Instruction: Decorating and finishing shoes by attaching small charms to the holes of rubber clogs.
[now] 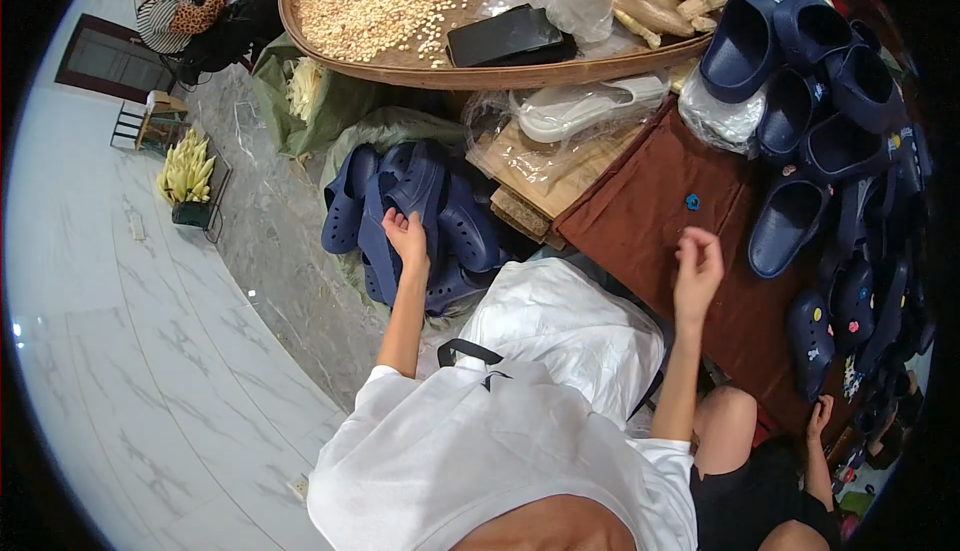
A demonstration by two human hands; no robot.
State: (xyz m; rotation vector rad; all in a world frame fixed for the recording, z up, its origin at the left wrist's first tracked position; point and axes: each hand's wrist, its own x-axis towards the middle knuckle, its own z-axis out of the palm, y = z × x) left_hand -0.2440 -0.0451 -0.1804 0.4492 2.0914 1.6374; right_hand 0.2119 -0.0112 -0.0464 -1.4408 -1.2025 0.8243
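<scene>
My left hand [407, 241] is at a pile of navy clogs [470, 236] on the left, its fingers closed on the edge of one navy clog [375, 226]. My right hand [700, 266] is raised over the brown cloth [645, 206], with fingers curled together; whatever they may pinch is too small to make out. Just beyond it on the cloth lies a small blue flower-shaped shoe charm [692, 202]. To the right stand several navy clogs [790, 226], some lower ones decorated with small coloured charms [853, 327].
A round woven tray [520, 76] holds corn kernels, cobs and a black phone [505, 39]. Below it, a white shoe piece [585, 111] in clear plastic rests on boards. Another person's hand [820, 418] touches the cloth's lower right side. Someone else sits at the far left.
</scene>
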